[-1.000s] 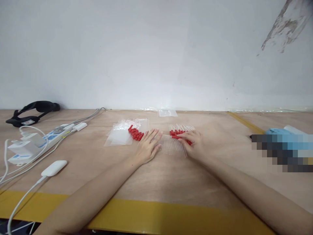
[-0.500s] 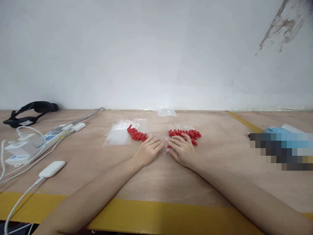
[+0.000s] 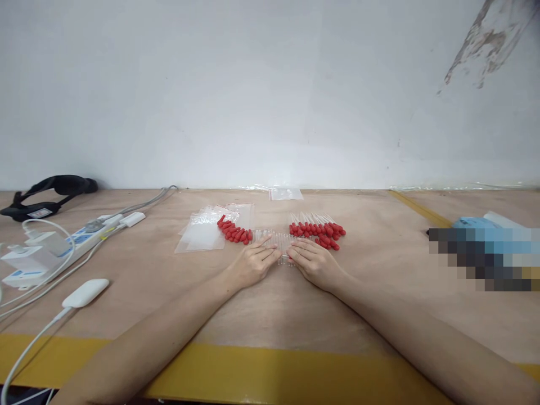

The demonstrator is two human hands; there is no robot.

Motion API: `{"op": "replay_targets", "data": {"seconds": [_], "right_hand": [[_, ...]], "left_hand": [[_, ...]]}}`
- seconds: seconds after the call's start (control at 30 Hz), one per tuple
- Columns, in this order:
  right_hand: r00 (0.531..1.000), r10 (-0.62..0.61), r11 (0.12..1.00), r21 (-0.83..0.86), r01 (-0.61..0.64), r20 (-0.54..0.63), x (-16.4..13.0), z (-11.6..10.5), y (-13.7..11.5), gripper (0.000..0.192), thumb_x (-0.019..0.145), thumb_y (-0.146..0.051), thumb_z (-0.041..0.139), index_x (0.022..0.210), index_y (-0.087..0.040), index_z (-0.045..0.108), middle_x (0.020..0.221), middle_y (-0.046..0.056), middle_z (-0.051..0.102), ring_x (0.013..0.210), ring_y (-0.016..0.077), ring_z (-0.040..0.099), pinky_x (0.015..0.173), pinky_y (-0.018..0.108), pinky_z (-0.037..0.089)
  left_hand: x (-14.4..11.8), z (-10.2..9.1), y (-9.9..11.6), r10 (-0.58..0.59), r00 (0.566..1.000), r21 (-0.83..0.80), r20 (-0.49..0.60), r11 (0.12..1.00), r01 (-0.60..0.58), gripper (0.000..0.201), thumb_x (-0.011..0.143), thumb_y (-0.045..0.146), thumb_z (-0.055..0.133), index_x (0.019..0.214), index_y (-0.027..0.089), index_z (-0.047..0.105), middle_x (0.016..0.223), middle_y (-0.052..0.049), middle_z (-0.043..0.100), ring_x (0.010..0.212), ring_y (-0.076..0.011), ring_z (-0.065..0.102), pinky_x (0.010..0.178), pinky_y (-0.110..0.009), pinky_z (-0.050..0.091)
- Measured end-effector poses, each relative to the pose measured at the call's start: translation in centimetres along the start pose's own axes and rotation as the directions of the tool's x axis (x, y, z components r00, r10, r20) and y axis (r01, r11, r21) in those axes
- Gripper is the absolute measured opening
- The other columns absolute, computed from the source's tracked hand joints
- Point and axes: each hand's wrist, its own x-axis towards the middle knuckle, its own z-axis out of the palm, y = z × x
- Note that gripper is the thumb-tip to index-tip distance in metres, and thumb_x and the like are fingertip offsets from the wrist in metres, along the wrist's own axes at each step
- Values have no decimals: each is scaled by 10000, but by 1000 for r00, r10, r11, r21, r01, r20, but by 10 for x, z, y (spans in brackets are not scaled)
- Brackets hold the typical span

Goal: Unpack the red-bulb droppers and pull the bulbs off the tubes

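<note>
Between my hands lies a row of clear, thin tubes (image 3: 272, 238), side by side on the table. My left hand (image 3: 253, 263) rests on their left part, palm down with fingers stretched. From the other side my right hand (image 3: 314, 261) reaches over them, fingers straight and close together, thumb mostly hidden. A speck of red shows at its fingertips; I cannot make out its shape. Loose red rubber bulbs (image 3: 233, 232) lie in a curved group beyond my left hand. Droppers with red bulbs (image 3: 316, 228) lie beyond my right hand, pale stems pointing to the wall.
Clear plastic bags (image 3: 198, 233) overlap at the left, and another bag (image 3: 287, 194) lies by the wall. A power strip (image 3: 90, 236) with chargers, a white cabled device (image 3: 88, 292) and a black headset strap (image 3: 50, 194) occupy the left. A blue item (image 3: 476, 225) sits far right, partly pixelated.
My right hand's fingers have drawn together and lie lower over the tubes, uncovering more red bulbs behind them. My left hand has shifted slightly, and more of the tubes shows.
</note>
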Motion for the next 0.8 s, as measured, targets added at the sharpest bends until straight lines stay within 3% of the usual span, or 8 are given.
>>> {"op": "replay_targets", "data": {"seconds": [0.3, 0.37, 0.47, 0.57, 0.67, 0.8], "right_hand": [[984, -174, 981, -87, 172, -25, -6, -16, 7, 294, 836, -64, 377, 1015, -101, 608, 1023, 99, 638, 1087, 198, 512, 943, 385, 440], [992, -117, 991, -77, 113, -41, -12, -21, 16, 287, 838, -89, 400, 1038, -127, 602, 1033, 89, 635, 1094, 195, 504, 934, 387, 437], [984, 143, 983, -97, -154, -109, -20, -29, 31, 235, 818, -185, 500, 1019, -206, 619, 962, 56, 653, 964, 192, 561, 852, 377, 456], [890, 442, 895, -8, -445, -117, -21, -36, 44, 208, 817, -271, 509, 966, -217, 643, 831, 56, 633, 759, 159, 572, 706, 311, 470], [784, 620, 775, 126, -619, 38, -20, -39, 52, 238, 810, -311, 492, 958, -182, 627, 772, 51, 598, 679, 142, 555, 637, 275, 458], [571, 797, 546, 173, -820, 196, -22, -41, 66, 202, 742, -283, 517, 876, -155, 597, 765, 44, 622, 641, 140, 559, 598, 263, 448]], "left_hand": [[-3, -1, 2, -5, 1000, -15, -28, 1000, 4, 195, 850, 81, 414, 964, 129, 566, 842, -41, 681, 938, -150, 609, 1023, -428, 352], [-10, -3, -6, -63, 996, -11, -62, 998, 63, 199, 843, 80, 428, 972, 137, 569, 863, -43, 677, 960, -162, 598, 1001, -428, 370], [-22, -5, -24, -258, 960, 8, -111, 966, 260, 209, 842, 108, 448, 992, 171, 579, 887, -44, 665, 922, -172, 599, 899, -394, 440], [-25, -2, -34, -438, 896, -7, -70, 899, 438, 244, 855, 147, 423, 1044, 185, 573, 908, -64, 616, 831, -157, 574, 739, -305, 484], [-22, 7, -33, -531, 847, 17, 8, 847, 531, 334, 857, 146, 356, 1155, 186, 503, 965, -83, 531, 813, -156, 527, 651, -266, 473], [-17, 13, -28, -548, 834, 70, 66, 836, 544, 377, 854, 131, 323, 1204, 196, 446, 922, -65, 526, 802, -169, 514, 641, -272, 460]]}}
